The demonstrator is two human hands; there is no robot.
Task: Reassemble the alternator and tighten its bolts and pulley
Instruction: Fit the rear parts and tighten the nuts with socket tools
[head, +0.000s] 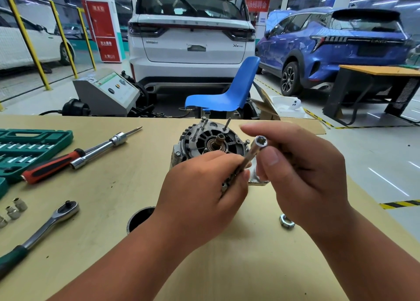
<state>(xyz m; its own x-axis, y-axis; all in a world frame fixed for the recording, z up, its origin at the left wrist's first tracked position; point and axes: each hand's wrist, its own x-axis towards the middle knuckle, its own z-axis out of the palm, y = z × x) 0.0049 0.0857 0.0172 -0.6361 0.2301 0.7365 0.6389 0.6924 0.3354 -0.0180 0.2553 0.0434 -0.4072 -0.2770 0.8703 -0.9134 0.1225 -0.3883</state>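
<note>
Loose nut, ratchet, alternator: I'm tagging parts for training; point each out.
Loose nut [286, 225]: head view, its hexagonal rim.
Ratchet [68, 209]: head view, its round head.
Alternator [200, 139]: head view, its dark front face.

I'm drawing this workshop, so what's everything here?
alternator: one, silver-black, table middle
socket driver: one, silver, in both grips
ratchet: one, silver-green, table left
screwdriver: one, red-black handle, table left
extension bar: one, silver, beside screwdriver
tool case: one, green, left edge
loose sockets: three, silver, left edge
nut: one, silver, table right
chair: one, blue, behind table
cars: three, white and blue, background
left grip: one, holds driver's shaft
right grip: one, pinches driver's tip
</note>
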